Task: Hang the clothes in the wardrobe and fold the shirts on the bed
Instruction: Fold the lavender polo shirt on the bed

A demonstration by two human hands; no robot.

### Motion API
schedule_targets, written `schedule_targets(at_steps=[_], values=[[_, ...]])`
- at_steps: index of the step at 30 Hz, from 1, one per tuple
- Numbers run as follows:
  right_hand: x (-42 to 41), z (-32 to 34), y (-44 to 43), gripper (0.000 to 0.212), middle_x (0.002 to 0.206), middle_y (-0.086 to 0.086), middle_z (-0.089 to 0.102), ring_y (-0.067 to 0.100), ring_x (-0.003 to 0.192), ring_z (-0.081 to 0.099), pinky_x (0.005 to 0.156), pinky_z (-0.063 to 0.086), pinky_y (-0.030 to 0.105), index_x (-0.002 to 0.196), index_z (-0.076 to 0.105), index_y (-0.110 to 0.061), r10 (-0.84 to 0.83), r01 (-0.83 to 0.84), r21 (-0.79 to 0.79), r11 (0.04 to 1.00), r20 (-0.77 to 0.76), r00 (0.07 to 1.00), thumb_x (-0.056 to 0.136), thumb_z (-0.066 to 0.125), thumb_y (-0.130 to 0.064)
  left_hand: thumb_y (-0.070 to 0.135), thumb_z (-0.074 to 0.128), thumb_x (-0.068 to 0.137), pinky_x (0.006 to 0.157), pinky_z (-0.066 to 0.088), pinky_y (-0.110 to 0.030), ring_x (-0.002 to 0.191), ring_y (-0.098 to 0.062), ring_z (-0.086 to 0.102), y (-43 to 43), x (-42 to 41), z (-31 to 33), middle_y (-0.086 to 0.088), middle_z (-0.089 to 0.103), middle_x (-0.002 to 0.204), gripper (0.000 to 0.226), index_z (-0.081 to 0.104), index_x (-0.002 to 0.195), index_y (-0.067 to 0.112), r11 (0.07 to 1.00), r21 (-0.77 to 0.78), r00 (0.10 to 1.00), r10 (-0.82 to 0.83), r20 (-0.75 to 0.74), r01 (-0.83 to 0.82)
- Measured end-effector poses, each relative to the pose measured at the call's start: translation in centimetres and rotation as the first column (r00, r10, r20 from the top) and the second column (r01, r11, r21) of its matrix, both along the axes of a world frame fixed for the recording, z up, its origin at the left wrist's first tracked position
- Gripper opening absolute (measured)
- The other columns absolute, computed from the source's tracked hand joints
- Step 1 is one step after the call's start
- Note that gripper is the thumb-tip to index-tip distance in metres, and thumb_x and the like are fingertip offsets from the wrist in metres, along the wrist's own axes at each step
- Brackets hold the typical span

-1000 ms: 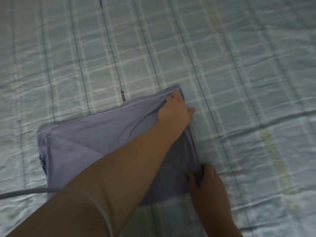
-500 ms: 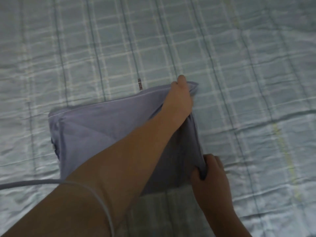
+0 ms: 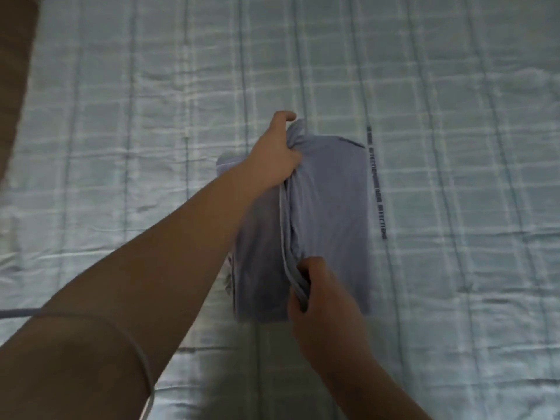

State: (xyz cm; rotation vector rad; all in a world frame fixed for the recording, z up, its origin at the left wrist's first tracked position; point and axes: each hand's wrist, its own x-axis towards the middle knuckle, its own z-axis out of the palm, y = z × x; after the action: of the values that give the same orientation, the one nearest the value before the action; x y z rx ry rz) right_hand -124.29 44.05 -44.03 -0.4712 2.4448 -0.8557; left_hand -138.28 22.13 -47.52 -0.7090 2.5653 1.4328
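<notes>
A lavender shirt (image 3: 333, 207) lies partly folded near the middle of the bed (image 3: 454, 101), whose cover is pale checked cloth. The left hand (image 3: 274, 150) grips a raised fold at the shirt's 12 o'clock end, fingers curled round the cloth, and the right hand (image 3: 321, 294) pinches the same fold toward 6 o'clock. A thin cord (image 3: 142, 359) crosses the left forearm at 8 o'clock.

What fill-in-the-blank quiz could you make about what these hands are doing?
1. The shirt rests on the ____.
2. The left hand grips its ____ end, away from the person.
3. The right hand grips its ____ end, close to the person.
Missing words: bed; far; near.
</notes>
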Motion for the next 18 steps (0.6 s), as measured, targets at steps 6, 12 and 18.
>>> schedule_targets(at_steps=[6, 12, 18], values=[[4.6, -3.1, -5.6, 0.039, 0.098, -0.006, 0.063, 0.022, 0.085, 0.063, 0.063, 0.046, 0.033, 0.107, 0.050, -0.033, 0.156, -0.145, 0.125, 0.981, -0.077, 0.985, 0.074, 0.069, -0.023, -0.011, 0.052, 0.083, 0.082, 0.048, -0.015, 0.102, -0.012, 0.062, -6.3, 6.0, -2.6, 0.001, 0.058, 0.120, 0.069, 0.046, 0.142, 0.023, 0.993, 0.116, 1.000, -0.007, -0.008, 0.008], [7.8, -5.3, -7.9, 0.059, 0.092, -0.009, 0.058, 0.018, 0.080, 0.061, 0.049, 0.049, 0.033, 0.106, 0.049, -0.032, 0.256, -0.219, 0.233, 0.947, -0.139, 0.957, 0.059, 0.083, -0.019, -0.010, 0.052, 0.082, 0.099, 0.039, -0.016, 0.115, -0.012, 0.054, -8.0, 8.2, -4.8, 0.000, 0.058, 0.130, 0.047, 0.070, 0.115, 0.018, 1.000, 0.003, 0.999, -0.021, 0.036, 0.021], [9.3, -6.2, -8.5, 0.060, 0.103, -0.005, 0.058, 0.023, 0.092, 0.059, 0.068, 0.054, 0.038, 0.123, 0.052, -0.026, 0.323, -0.270, 0.353, 0.896, -0.100, 0.941, 0.065, 0.065, -0.019, -0.002, 0.057, 0.090, 0.094, 0.038, -0.007, 0.112, -0.017, 0.057, -9.1, 9.8, -4.9, -0.011, 0.061, 0.124, 0.038, 0.064, 0.126, 0.006, 0.999, -0.046, 0.996, 0.016, -0.083, -0.020]])
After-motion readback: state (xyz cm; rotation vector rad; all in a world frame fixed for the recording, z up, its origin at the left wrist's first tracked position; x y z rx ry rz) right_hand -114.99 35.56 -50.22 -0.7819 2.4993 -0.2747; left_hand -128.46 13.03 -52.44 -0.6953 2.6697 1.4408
